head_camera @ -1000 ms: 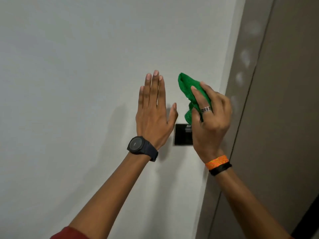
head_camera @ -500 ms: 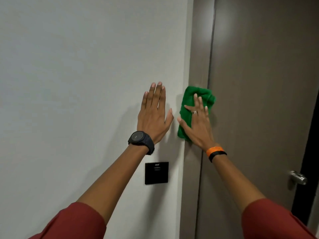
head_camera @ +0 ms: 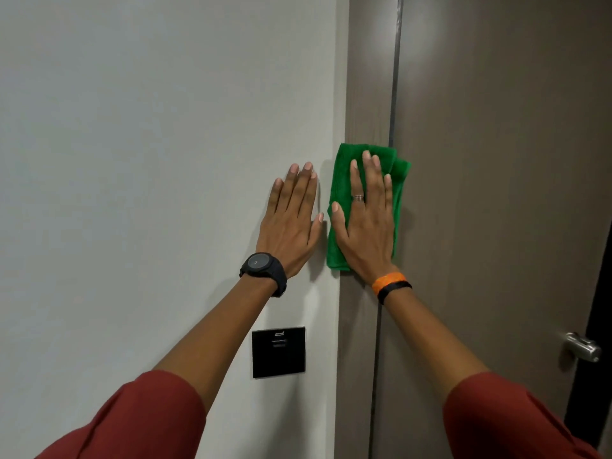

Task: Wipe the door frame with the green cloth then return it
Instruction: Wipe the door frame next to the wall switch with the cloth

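Observation:
The green cloth (head_camera: 341, 180) lies flat against the brown door frame (head_camera: 369, 77), a vertical strip between the white wall and the door. My right hand (head_camera: 366, 223) presses flat on the cloth with fingers spread upward, covering its middle. An orange and a black band sit on that wrist. My left hand (head_camera: 293, 223) rests flat and open on the white wall just left of the frame, holding nothing, with a black watch on its wrist.
A black square wall panel (head_camera: 279, 352) is fixed to the white wall (head_camera: 149, 160) below my left hand. The brown door (head_camera: 496, 177) fills the right side, with a metal handle (head_camera: 583, 346) at lower right beside a dark gap.
My right hand went from gripping the bunched cloth near the wall to pressing it flat on the door frame. The view shifted right and pulled back. My left hand stayed on the wall.

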Demonstrator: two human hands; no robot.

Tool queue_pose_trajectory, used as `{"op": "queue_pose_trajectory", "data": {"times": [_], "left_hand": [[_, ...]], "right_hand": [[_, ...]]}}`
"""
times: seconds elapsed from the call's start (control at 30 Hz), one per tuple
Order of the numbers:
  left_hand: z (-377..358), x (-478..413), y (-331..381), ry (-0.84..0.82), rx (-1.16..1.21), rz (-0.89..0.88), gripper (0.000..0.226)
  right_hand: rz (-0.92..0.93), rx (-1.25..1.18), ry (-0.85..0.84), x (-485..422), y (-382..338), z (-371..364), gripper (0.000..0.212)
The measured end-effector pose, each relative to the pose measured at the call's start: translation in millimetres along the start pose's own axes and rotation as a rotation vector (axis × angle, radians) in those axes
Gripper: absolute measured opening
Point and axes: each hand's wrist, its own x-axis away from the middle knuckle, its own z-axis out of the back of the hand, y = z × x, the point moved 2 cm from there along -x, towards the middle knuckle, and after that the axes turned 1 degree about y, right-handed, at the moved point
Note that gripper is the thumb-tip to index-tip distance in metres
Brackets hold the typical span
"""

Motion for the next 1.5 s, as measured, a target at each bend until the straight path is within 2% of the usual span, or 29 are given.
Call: {"op": "queue_pose_trajectory", "data": {"times": [0.13,0.4,0.63,0.97,1.13,1.23,1.37,1.5], "left_hand": [[-14,1,-2,0.08,-0.075,-0.017,0.072],[-28,0,-4,0.191,-0.159,-0.046,0.072],[-37,22,6,0.156,-0.166,-0.064,0.067],[-39,26,9,0.163,-0.171,-0.07,0.065],[-38,27,9,0.156,-0.171,-0.064,0.066],[-37,27,10,0.153,-0.174,-0.062,0.066],[-35,28,10,0.14,-0.165,-0.053,0.066],[-35,26,14,0.146,-0.159,-0.062,0.064]], "right_hand": [[0.013,-0.011,0.021,48,2,-5,0.068],[0.021,0.001,0.026,20,8,-9,0.071],[-0.004,-0.024,0.045,109,4,-12,0.064],[-0.042,0.015,0.094,32,4,-16,0.061],[-0.053,0.053,-0.062,171,3,-25,0.067],[-0.058,0.073,-0.085,225,0,-26,0.079],[-0.005,0.067,-0.052,202,1,-23,0.081],[0.035,0.05,0.052,79,9,-17,0.062]]}}
